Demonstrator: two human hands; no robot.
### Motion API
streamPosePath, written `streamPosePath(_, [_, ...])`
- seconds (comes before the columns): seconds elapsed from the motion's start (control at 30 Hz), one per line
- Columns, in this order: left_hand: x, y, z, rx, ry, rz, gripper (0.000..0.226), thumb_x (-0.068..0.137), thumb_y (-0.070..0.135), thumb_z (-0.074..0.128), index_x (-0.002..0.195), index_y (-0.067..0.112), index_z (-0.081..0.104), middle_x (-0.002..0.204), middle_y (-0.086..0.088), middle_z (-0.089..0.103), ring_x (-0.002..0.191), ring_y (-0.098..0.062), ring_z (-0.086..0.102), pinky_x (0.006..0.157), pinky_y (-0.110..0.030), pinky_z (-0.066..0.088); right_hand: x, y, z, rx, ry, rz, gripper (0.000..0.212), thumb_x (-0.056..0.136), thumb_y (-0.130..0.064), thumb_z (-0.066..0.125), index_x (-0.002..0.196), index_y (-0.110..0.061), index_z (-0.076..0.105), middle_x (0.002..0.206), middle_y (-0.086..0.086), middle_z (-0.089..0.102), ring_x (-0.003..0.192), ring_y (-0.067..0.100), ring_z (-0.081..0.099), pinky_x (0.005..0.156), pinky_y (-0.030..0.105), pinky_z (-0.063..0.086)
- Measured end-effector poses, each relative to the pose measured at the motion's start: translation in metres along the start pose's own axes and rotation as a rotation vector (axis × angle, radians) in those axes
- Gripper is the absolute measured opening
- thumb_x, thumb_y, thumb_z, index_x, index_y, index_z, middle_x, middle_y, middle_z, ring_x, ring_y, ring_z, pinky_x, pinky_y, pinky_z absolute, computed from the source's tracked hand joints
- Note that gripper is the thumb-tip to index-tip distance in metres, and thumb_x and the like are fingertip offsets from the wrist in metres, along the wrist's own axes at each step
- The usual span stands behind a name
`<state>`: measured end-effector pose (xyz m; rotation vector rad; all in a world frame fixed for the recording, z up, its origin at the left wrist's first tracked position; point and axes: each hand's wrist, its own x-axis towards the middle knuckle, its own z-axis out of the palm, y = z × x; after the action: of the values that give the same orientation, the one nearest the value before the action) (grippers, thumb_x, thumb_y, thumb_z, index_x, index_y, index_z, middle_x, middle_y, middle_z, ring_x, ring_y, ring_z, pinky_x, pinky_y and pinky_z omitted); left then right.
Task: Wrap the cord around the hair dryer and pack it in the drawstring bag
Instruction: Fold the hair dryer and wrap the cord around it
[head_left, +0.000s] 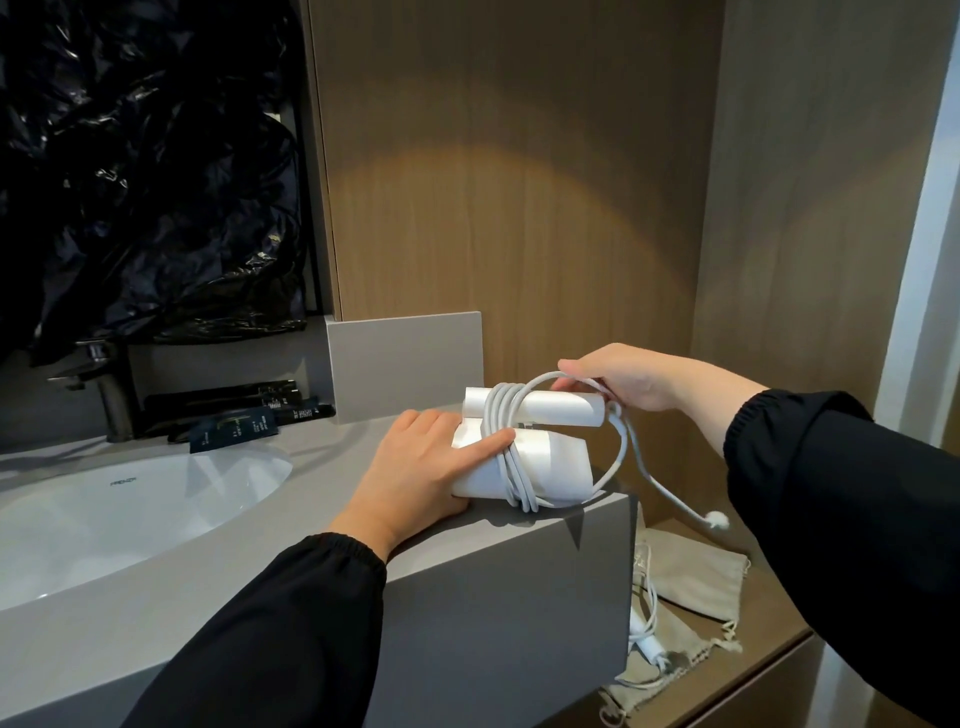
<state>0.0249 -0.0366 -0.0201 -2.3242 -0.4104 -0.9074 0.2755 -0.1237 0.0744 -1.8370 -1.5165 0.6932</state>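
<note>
Roughly halfway is my reading of the task at this moment. The folded white dryer lay on the near right corner of the grey worktop, beside the sink. The cord already ran round it in about 4 or 5 tight turns, bunched together across the middle.

The left hand lay flat on the left part of the dryer. Its fingers were straight and pressed down, and the forefinger reached onto the turns, seemingly to pin them. The right hand was raised just past the dryer's far right end. Its fingers were curled and pinched the cord, which stood up from there in 1 loose loop not yet drawn tight. From that hand the last stretch of cord hung down to the right, off the worktop, with the plug dangling free in the air.

What was left, as I judge it: lay that loop down, wind the short tail, and tuck or hold the plug so the turns do not slacken. Then comes all of the packing. A beige bag lay flat on the lower wooden shelf to the right, well apart from the dryer, and nothing had gone into it. Nearer on the same shelf lay a second bag with another white cord on it; which of the 2 was meant, I cannot tell.
</note>
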Motion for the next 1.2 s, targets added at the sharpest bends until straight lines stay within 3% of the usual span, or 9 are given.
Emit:
streamPosePath(0.2, [0.000,0.000,0.002,-0.044,-0.010,-0.042,0.077,0.066,0.036,0.074,0.134,0.035,0.038,0.086,-0.007,0.060,0.071,-0.028,0.052,0.061,-0.034,0.037,0.006,0.005,0.021,-0.045,0.152,-0.060,0.033,0.091,-0.046,0.056,0.079,-0.016,0.065,0.090,0.005,0.056,0.087,0.020,0.050,0.074,0.025,0.043])
streamPosePath(0.37, [0.002,0.003,-0.002,0.055,0.004,0.002,0.073,0.070,0.036,0.071,0.135,0.030,0.038,0.077,-0.007,0.056,0.063,-0.027,0.048,0.058,-0.033,0.032,0.010,0.004,0.033,-0.092,0.350,-0.106,0.050,0.090,-0.049,0.056,0.084,-0.001,0.069,0.082,0.014,0.055,0.074,0.018,0.051,0.069,0.025,0.044])
streamPosePath(0.5, [0.004,0.008,-0.001,0.103,0.024,0.002,0.071,0.077,0.030,0.064,0.140,0.031,0.033,0.077,-0.008,0.055,0.064,-0.027,0.047,0.060,-0.034,0.030,0.006,0.001,0.029,-0.126,0.379,-0.136,0.049,0.089,-0.047,0.058,0.056,-0.011,0.052,0.061,0.007,0.040,0.059,0.015,0.042,0.057,0.023,0.035])
streamPosePath(0.67, [0.004,0.011,0.001,0.081,0.015,-0.055,0.076,0.079,0.030,0.062,0.145,0.038,0.026,0.076,-0.008,0.052,0.064,-0.028,0.048,0.059,-0.035,0.031,0.006,-0.004,0.027,-0.195,0.381,-0.220,0.051,0.087,-0.048,0.060,0.053,-0.011,0.048,0.055,0.008,0.035,0.052,0.015,0.036,0.052,0.025,0.030])
streamPosePath(0.87, [0.005,0.011,0.000,0.003,0.001,-0.089,0.071,0.068,0.028,0.075,0.130,0.035,0.042,0.077,-0.008,0.051,0.063,-0.027,0.046,0.055,-0.032,0.032,0.006,-0.003,0.027,-0.235,0.338,-0.254,0.052,0.087,-0.050,0.059,0.051,-0.014,0.048,0.051,0.004,0.036,0.049,0.014,0.036,0.050,0.024,0.030])
streamPosePath(0.97, [0.005,0.010,-0.002,-0.013,-0.022,-0.061,0.076,0.062,0.023,0.078,0.128,0.033,0.041,0.080,-0.010,0.052,0.065,-0.028,0.047,0.052,-0.032,0.036,0.007,-0.003,0.026,-0.229,0.263,-0.212,0.050,0.090,-0.048,0.057,0.058,-0.009,0.052,0.058,0.007,0.041,0.054,0.015,0.039,0.051,0.021,0.032])
streamPosePath(1.03, [0.004,0.010,-0.002,-0.031,-0.034,-0.040,0.080,0.061,0.022,0.080,0.129,0.032,0.039,0.084,-0.012,0.054,0.068,-0.029,0.048,0.051,-0.035,0.041,0.006,-0.002,0.022,-0.176,0.184,-0.139,0.044,0.092,-0.044,0.056,0.077,-0.003,0.061,0.077,0.013,0.053,0.071,0.019,0.051,0.061,0.023,0.040])
streamPosePath(1.1, [0.004,0.009,-0.002,-0.037,-0.032,-0.018,0.082,0.062,0.024,0.081,0.131,0.032,0.037,0.085,-0.013,0.054,0.069,-0.029,0.049,0.051,-0.036,0.044,0.004,0.001,0.014,-0.079,0.083,-0.040,0.033,0.092,-0.040,0.057,0.099,-0.008,0.064,0.099,0.014,0.060,0.090,0.025,0.057,0.073,0.028,0.047])
streamPosePath(1.2, [0.005,0.011,-0.003,-0.045,-0.005,0.010,0.081,0.064,0.030,0.081,0.131,0.032,0.036,0.085,-0.013,0.055,0.069,-0.030,0.050,0.052,-0.037,0.044,-0.001,0.007,0.000,0.061,-0.021,0.019,0.029,0.086,-0.037,0.065,0.105,-0.015,0.061,0.110,0.016,0.059,0.099,0.028,0.056,0.077,0.030,0.049])
